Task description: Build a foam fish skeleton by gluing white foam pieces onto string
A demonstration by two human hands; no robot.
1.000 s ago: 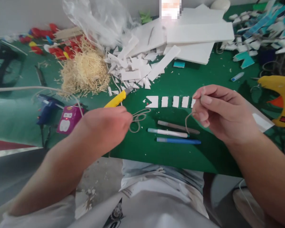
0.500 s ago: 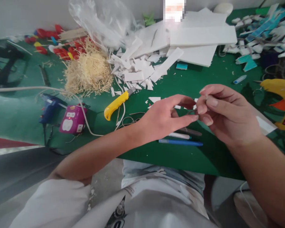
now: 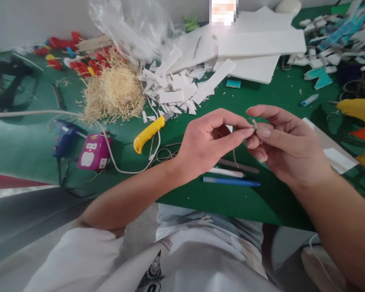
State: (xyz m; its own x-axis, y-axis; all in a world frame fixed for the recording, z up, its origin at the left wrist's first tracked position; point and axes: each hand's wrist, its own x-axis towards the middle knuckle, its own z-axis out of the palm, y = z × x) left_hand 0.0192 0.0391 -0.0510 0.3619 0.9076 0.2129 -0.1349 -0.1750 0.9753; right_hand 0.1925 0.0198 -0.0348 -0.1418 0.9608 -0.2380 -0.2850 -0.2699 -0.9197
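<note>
Both my hands meet above the green table [image 3: 200, 194]. My right hand [image 3: 284, 144] pinches the top end of a thin beige string [image 3: 235, 156] between thumb and forefinger. My left hand [image 3: 209, 144] pinches the same string end from the left, fingertip to fingertip with the right. A short length of string hangs down between the hands. Below them lie a grey pen [image 3: 239, 166], a white pen [image 3: 226, 173] and a blue pen [image 3: 231, 182]. A loose coil of string [image 3: 166, 154] rests on the table by my left wrist.
A yellow-handled knife [image 3: 149, 132] lies left of my hands, a purple device [image 3: 94, 152] with a white cable further left. White foam scraps [image 3: 176, 87] and sheets [image 3: 258, 44], a straw pile [image 3: 114, 93] and a yellow glue gun [image 3: 360, 127] surround the work spot.
My left hand let go of the string coil at the left and moved right to meet my right hand, where it now pinches the string end. My right hand barely moved.
</note>
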